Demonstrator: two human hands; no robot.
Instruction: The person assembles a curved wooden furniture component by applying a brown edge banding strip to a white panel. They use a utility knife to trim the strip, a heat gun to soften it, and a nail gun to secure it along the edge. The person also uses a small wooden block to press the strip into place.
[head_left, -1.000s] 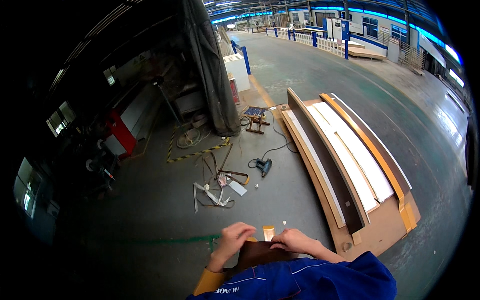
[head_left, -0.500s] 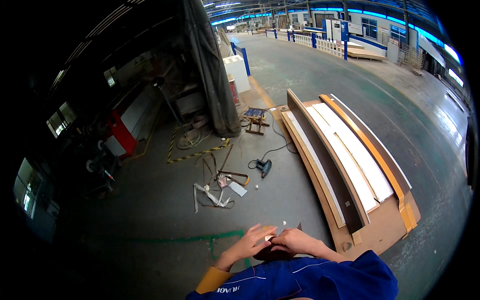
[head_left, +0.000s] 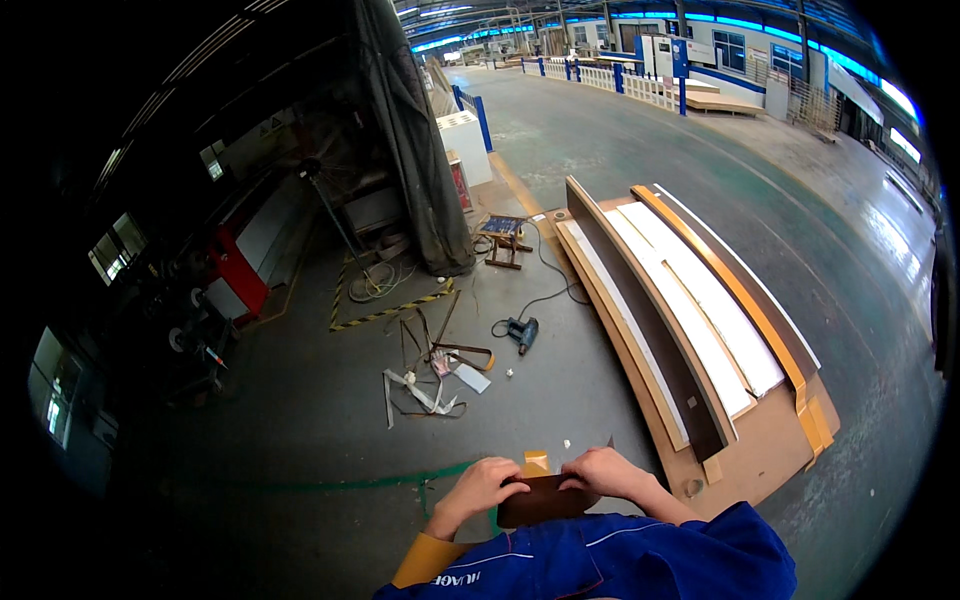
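Note:
Close in front of my body, a dark brown strip [head_left: 543, 503] of smooth, flexible-looking material spans both hands. My left hand [head_left: 484, 487] grips its left end, with the thumb lying along the upper edge. At the other end, my right hand [head_left: 606, 472] pinches it between thumb and curled fingers. Just beyond the strip's upper edge a small yellow piece [head_left: 536, 462] shows between my hands; whether it is joined to the strip I cannot tell. A dark pointed tip [head_left: 611, 442] sticks up behind my right hand. My body hides the strip's lower part.
To the right, long curved panels [head_left: 690, 300] with brown and yellow edges lie on a brown board [head_left: 765, 462]. A heat gun [head_left: 521, 334] with its cord rests on the floor, near a small stool [head_left: 503, 240]. Loose strips and scraps [head_left: 425, 390] lie left of it.
My hands have moved apart from being close together, and the brown strip now shows stretched between them. More of the yellow piece has come into sight. The view has shifted slightly.

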